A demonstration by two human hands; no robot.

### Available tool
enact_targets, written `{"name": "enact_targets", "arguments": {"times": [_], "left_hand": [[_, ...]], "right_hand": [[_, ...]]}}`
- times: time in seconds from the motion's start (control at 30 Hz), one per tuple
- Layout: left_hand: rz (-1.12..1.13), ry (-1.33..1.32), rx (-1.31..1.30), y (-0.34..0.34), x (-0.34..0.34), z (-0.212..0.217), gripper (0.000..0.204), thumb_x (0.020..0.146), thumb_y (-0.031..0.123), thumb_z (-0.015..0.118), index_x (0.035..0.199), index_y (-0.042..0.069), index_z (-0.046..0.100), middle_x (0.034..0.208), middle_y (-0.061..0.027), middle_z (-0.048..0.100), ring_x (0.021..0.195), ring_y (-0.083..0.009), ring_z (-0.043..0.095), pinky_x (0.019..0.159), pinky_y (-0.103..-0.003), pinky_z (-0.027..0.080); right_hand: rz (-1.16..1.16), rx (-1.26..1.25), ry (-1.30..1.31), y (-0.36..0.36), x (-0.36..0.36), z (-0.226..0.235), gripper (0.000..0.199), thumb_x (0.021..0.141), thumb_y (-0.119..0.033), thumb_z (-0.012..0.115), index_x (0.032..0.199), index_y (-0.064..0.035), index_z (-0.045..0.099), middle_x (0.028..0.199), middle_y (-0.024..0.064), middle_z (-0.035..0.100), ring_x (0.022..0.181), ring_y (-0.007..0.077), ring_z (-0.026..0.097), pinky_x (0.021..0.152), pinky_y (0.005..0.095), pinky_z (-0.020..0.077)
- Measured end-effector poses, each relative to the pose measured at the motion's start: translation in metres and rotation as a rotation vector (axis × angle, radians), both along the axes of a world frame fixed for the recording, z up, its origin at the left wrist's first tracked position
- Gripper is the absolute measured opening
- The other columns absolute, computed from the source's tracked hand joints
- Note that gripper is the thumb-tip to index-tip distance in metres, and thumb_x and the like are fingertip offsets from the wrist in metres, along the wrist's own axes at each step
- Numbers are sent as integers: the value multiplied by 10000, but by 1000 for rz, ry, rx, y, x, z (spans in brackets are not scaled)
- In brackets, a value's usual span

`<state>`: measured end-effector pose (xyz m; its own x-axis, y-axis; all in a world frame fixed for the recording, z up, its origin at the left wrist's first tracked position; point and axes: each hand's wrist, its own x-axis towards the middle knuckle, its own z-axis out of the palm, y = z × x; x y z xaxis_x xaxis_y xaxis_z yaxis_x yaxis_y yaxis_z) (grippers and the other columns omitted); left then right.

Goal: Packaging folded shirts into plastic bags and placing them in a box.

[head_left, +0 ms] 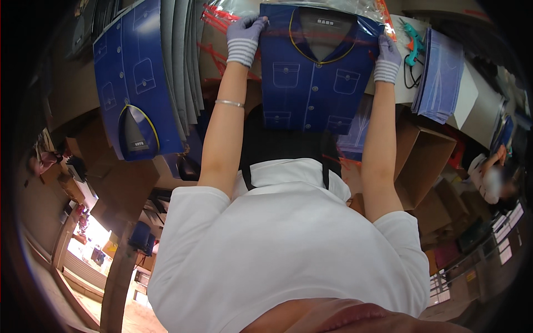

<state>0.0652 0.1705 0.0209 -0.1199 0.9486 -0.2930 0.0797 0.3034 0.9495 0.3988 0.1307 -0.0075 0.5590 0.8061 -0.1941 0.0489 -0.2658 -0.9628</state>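
In front of me hangs a flat blue panel (311,94) printed like a buttoned jacket, with pockets and a yellow-edged neck cutout showing grey inside. My left hand (246,41), in a pale purple glove with a striped cuff, is closed on its upper left corner. At the upper right corner my right hand (387,58), gloved the same way, pinches the edge. Clear plastic film (361,12) with red strips lies over and behind the panel's top; whether the panel is inside it I cannot tell.
Left of me stands a stack of similar jacket-printed panels (136,72) with grey backs. At right on the table lie a teal glue gun (413,44) and a pile of blue printed sheets (441,75). Below is an open cardboard box (425,161). Another person (491,175) is at far right.
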Motion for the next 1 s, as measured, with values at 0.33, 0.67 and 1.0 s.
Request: {"name": "enact_targets", "arguments": {"times": [0.33,0.67,1.0], "left_hand": [[193,-320,-227,-31,-15,-14,238,809,67,600,1021,-41,586,771,-38,603,688,-88,532,678,-188,434],[187,-261,-117,-49,-7,-18,215,756,7,636,949,-78,594,820,-74,614,705,-106,565,647,-214,465],[39,-2,-242,-35,1,5,227,725,132,692,894,-12,646,724,-48,634,623,-102,554,562,-218,439]], "right_hand": [[258,-79,-95,-42,-9,21,238,813,-168,605,929,40,614,785,28,614,712,79,526,670,200,427],[235,-210,63,-89,15,4,330,829,-254,601,1005,24,596,845,37,603,772,81,531,713,211,430],[78,-152,-165,-50,-10,27,343,801,-204,626,1029,49,583,874,96,627,783,120,547,748,226,420]]}}
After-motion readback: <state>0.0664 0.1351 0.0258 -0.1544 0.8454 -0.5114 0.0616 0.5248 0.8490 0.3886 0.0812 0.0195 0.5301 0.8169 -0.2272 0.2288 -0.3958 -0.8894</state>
